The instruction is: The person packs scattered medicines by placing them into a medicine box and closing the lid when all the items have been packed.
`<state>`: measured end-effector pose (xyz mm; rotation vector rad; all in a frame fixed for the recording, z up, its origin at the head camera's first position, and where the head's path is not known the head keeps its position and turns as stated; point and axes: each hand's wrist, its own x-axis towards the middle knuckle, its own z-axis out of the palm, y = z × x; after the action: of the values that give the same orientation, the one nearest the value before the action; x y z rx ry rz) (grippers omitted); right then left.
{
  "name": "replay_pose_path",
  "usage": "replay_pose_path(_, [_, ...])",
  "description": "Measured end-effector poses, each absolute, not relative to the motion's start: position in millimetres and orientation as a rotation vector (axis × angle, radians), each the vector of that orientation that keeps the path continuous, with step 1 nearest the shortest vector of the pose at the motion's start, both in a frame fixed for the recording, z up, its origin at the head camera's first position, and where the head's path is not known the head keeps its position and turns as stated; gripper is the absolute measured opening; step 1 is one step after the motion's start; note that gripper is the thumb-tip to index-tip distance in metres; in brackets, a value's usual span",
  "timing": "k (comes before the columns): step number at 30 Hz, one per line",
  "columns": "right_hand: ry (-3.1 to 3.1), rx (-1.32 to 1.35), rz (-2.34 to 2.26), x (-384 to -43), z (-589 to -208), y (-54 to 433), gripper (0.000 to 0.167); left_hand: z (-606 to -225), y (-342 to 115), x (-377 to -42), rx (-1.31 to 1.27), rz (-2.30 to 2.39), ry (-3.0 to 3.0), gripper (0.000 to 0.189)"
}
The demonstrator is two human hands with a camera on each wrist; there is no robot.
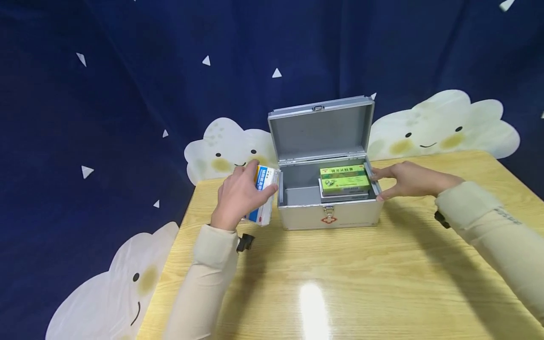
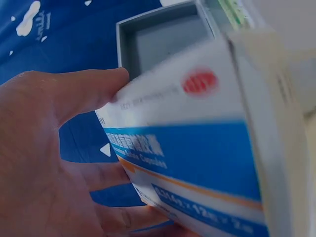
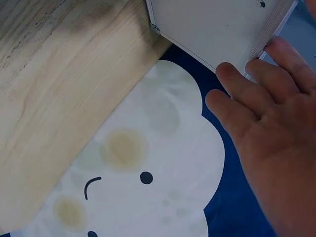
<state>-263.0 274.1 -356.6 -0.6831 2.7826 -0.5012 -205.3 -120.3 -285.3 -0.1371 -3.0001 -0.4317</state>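
My left hand (image 1: 241, 196) pinches a white and blue medicine box (image 1: 264, 193) between thumb and fingers, just left of an open metal first-aid case (image 1: 302, 218). In the left wrist view, the medicine box (image 2: 197, 148) fills much of the picture, with a red oval mark and blue and orange bands. My right hand (image 1: 408, 179) rests its fingertips on the case's right rim, with the thumb near the front corner. The right wrist view shows its fingers (image 3: 242, 89) fairly straight at the case's edge. Inside the case, a green medicine box (image 1: 344, 179) lies on another box (image 1: 346, 198).
The case's lid (image 1: 320, 132) stands raised at the back. Its left compartment shows a bare grey floor (image 1: 302, 194). The case sits on a wooden table (image 1: 357, 269), and a dark blue curtain (image 1: 238, 94) with cloud pictures hangs behind and to the left.
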Motion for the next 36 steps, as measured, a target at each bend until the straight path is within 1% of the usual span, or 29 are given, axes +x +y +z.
replay_pose_path(11, [2.792, -0.666, -0.486, -267.5, -354.5, 275.6, 0.083, -263.0, -75.0, -243.8, -0.085, -0.473, -3.11, 0.077])
replay_pose_path(18, [2.797, -0.664, -0.479, -263.0, -357.4, 275.1, 0.087, -268.3, -52.6, -265.0, -0.062, -0.339, -3.205, 0.077])
replay_pose_path(24, [2.797, -0.673, -0.499, -261.4, -360.0, 272.6, 0.088, -278.2, -46.6, -274.6, -0.082, -0.299, -3.233, 0.081])
replay_pose_path(29, [2.783, -0.671, -0.525, -263.3, -362.1, 269.6, 0.09, -282.9, -52.8, -279.4, -0.025, -0.285, -3.22, 0.081])
replay_pose_path(32, [2.778, -0.665, -0.522, -264.4, -363.6, 271.3, 0.091, -284.8, -54.1, -282.5, -0.032, -0.3, -3.219, 0.079])
replay_pose_path(36, [2.783, -0.659, -0.51, -264.5, -364.1, 276.9, 0.087, -286.5, -48.8, -286.6, -0.087, -0.308, -3.209, 0.075])
